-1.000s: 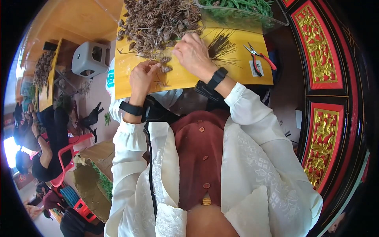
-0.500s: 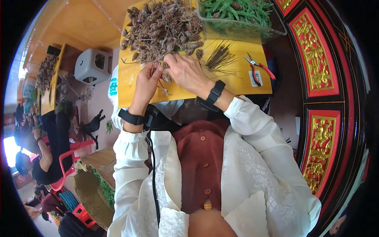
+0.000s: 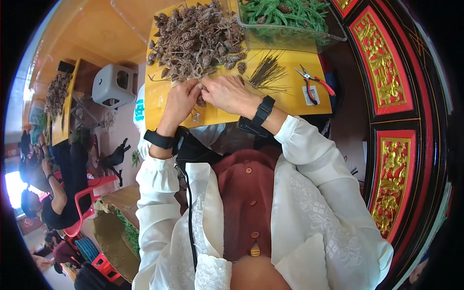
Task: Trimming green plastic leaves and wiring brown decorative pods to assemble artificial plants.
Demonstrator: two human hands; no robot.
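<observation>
My left hand [image 3: 180, 102] and my right hand [image 3: 231, 94] meet over the near side of the yellow table [image 3: 159, 111], thumbs and fingertips pinched together. A small brown pine cone [image 3: 201, 101] shows between them, just under the fingertips; the fingers partly cover it. Any stem or wire in the pinch is too small to make out. Directly beyond my hands lies a big heap of pine cones [image 3: 193, 38] with dry stems. Right of the heap, thin dark wires [image 3: 268, 70] are spread in a loose bundle.
Red-handled pliers [image 3: 314, 82] lie at the table's right side on a small white card. A clear bin [image 3: 295, 36] of green artificial sprigs stands at the far right. Left are a grey stool [image 3: 113, 87], a cardboard box [image 3: 111, 237] and a seated person [image 3: 58, 198]. Carved panels [image 3: 382, 63] line the right.
My fingers have drawn closer together, with the right hand's raised knuckles now lower and flatter. The pine cone between them has shifted slightly nearer to me. The view has moved a little.
</observation>
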